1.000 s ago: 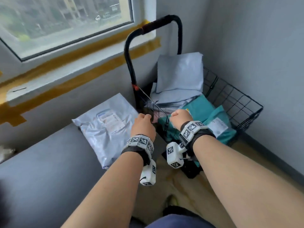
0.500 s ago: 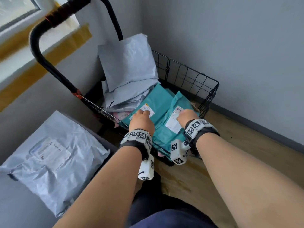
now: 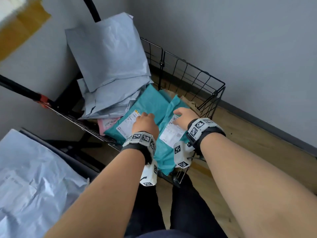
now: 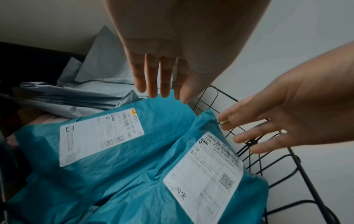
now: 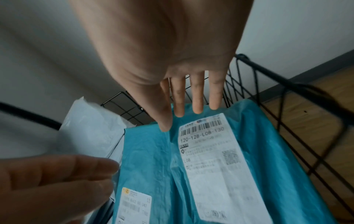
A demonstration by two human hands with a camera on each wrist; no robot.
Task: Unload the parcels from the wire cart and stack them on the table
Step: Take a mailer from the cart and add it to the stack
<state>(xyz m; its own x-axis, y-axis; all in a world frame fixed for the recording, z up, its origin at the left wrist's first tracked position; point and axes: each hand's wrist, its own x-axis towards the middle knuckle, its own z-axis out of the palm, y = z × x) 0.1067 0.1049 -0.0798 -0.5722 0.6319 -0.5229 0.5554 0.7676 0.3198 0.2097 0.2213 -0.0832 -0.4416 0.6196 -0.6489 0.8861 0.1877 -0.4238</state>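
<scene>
Two teal parcels with white labels lie on top in the black wire cart [image 3: 202, 78]. The left teal parcel [image 3: 151, 103] [image 4: 118, 159] sits under my left hand [image 3: 145, 121], whose straight fingers [image 4: 153, 84] hover over its far edge. The right teal parcel [image 3: 171, 134] [image 5: 220, 159] lies under my right hand [image 3: 184, 115], fingers [image 5: 197, 98] spread above its top edge. Neither hand holds anything. Grey parcels [image 3: 109, 54] lean at the cart's back. One grey parcel [image 3: 30, 182] lies on the table [image 3: 72, 157] at lower left.
A pink parcel [image 3: 107, 123] peeks out beneath the teal ones. The cart's black handle [image 3: 89, 9] rises against the grey wall. Wooden floor [image 3: 257, 143] runs to the right of the cart. My dark trouser legs [image 3: 171, 212] stand close to the cart's near rim.
Both hands have moved from the cart's near rim forward over the teal parcels, and their fingers have straightened. The head view has swung right and down toward the cart.
</scene>
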